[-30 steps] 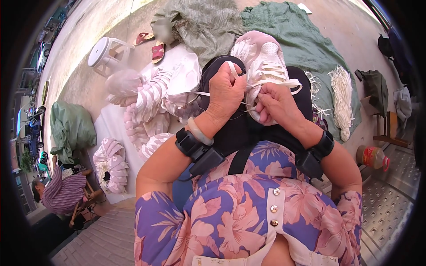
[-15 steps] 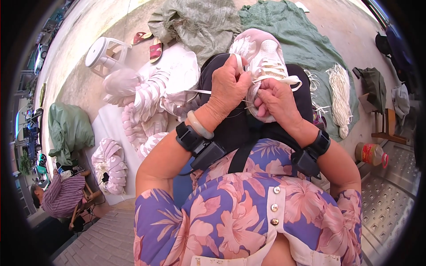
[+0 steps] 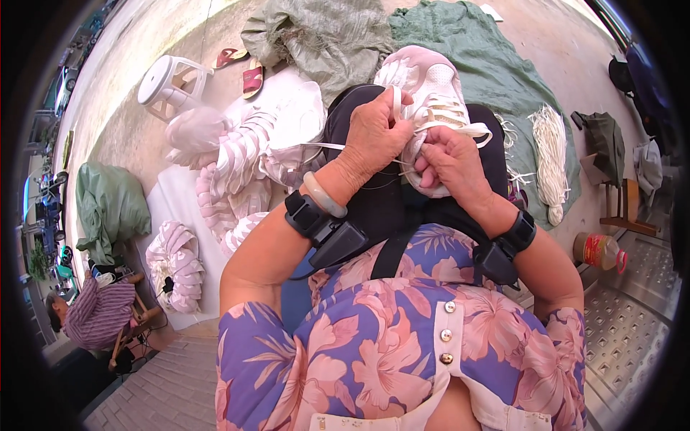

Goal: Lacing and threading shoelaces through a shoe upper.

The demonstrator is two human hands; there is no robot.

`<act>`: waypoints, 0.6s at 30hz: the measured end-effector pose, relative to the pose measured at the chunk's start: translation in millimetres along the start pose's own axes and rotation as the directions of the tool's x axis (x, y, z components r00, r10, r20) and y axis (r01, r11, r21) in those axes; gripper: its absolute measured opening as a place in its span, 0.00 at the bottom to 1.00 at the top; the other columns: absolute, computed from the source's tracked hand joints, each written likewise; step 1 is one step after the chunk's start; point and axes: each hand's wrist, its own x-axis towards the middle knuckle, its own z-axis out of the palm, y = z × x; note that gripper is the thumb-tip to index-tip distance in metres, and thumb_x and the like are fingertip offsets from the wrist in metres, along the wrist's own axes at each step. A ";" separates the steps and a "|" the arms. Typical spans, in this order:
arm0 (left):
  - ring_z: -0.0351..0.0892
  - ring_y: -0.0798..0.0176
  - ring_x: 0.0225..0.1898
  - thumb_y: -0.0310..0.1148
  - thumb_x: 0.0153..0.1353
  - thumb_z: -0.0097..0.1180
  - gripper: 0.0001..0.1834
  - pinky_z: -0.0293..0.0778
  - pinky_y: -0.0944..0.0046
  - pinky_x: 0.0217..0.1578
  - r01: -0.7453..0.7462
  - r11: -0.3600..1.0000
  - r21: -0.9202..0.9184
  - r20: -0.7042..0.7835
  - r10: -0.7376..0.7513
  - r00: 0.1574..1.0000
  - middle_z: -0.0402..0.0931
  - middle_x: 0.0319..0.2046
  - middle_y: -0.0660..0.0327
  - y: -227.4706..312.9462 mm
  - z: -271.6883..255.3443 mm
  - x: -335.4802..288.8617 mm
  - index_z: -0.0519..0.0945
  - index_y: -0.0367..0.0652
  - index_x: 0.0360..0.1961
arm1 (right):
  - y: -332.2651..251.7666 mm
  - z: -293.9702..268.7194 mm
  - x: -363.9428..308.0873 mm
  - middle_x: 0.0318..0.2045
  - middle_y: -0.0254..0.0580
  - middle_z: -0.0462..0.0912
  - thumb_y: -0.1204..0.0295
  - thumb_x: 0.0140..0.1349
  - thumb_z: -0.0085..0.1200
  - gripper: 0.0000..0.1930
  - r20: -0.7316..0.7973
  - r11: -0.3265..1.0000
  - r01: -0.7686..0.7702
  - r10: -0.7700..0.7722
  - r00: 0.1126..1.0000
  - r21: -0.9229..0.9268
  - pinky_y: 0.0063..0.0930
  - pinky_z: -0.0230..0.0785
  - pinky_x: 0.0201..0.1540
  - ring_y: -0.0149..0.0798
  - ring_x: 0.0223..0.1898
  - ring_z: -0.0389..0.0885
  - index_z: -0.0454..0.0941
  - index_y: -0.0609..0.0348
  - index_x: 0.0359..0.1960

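Observation:
A white and pale pink sneaker [image 3: 431, 86] rests on my lap between my knees, its toe pointing away from me. White shoelace [image 3: 471, 129] runs across its tongue, with a loop sticking out to the right. My left hand [image 3: 377, 129] pinches a lace at the shoe's left side; a white strand stands up between thumb and forefinger. My right hand [image 3: 451, 159] lies over the shoe's opening, its fingers curled closed on the lace near the top eyelets. The fingertips partly hide what they grip.
Rows of white-pink shoe pieces [image 3: 244, 147] lie at the left, with a ring of them [image 3: 175, 266] nearer. A bundle of white laces [image 3: 550, 165] lies on green sacking [image 3: 467, 43] at the right. Beyond are a white stool [image 3: 172, 86] and red sandals [image 3: 252, 79]. A person [image 3: 100, 312] sits far left.
Both hands and the shoe shift very slightly to the right in view. My grip on the lace looks the same.

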 end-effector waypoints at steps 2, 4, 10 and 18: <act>0.65 0.79 0.22 0.25 0.51 0.54 0.13 0.64 0.76 0.22 -0.008 1.000 0.002 0.007 0.008 1.000 0.70 0.20 0.72 1.7 -1.0 -0.2 0.75 0.40 0.40 | -0.4 0.3 -0.9 0.19 0.39 0.77 0.80 0.58 0.41 0.07 -0.005 1.000 0.002 -0.002 1.000 0.018 0.17 0.65 0.14 0.26 0.13 0.74 0.71 0.66 0.35; 0.65 0.79 0.22 0.25 0.51 0.54 0.13 0.64 0.75 0.22 -0.002 1.000 0.009 0.016 0.001 1.000 0.70 0.20 0.71 -0.1 -0.4 -1.0 0.74 0.39 0.40 | -0.6 1.0 -1.3 0.19 0.39 0.77 0.80 0.58 0.42 0.07 -0.007 0.999 0.005 -0.004 1.000 0.035 0.17 0.65 0.14 0.25 0.13 0.74 0.71 0.66 0.35; 0.72 0.67 0.20 0.26 0.53 0.52 0.13 0.68 0.67 0.24 -0.102 0.982 0.159 0.038 0.097 0.995 0.73 0.18 0.59 2.3 8.3 -4.2 0.73 0.37 0.42 | 0.4 3.2 -2.7 0.18 0.38 0.77 0.78 0.58 0.44 0.06 -0.030 0.996 0.031 -0.029 0.999 0.081 0.17 0.64 0.14 0.25 0.13 0.73 0.72 0.66 0.36; 0.77 0.46 0.25 0.29 0.56 0.52 0.09 0.70 0.56 0.26 -0.148 0.927 0.345 0.008 0.154 0.988 0.74 0.20 0.49 -1.1 7.7 -11.3 0.70 0.37 0.37 | -0.3 9.0 -5.3 0.19 0.35 0.74 0.77 0.60 0.44 0.07 -0.045 0.998 0.062 -0.062 0.997 0.009 0.17 0.61 0.12 0.23 0.11 0.68 0.72 0.62 0.38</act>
